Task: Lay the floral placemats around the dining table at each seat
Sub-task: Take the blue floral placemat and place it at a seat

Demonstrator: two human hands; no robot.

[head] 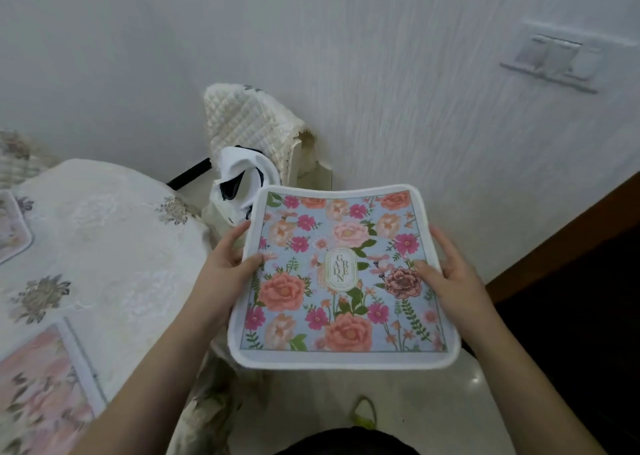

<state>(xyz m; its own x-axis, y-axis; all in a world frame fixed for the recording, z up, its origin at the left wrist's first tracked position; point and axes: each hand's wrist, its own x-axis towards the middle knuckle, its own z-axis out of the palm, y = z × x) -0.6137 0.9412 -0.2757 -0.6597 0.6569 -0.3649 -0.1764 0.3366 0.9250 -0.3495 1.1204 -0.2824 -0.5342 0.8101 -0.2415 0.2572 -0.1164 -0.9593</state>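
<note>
Beside the dining table's right edge, I pinch the floral placemat with left hand and right hand, keeping it flat for laying.

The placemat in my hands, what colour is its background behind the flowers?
Light blue, with a white border; the placemat shows it plainly in the head view.

The held placemat is pale blue with a white border, printed with coral, peach and magenta flowers and green leaves. At 9 o'clock, the surface wears cream cloth with grey-gold floral motifs. The wall is white.
</note>
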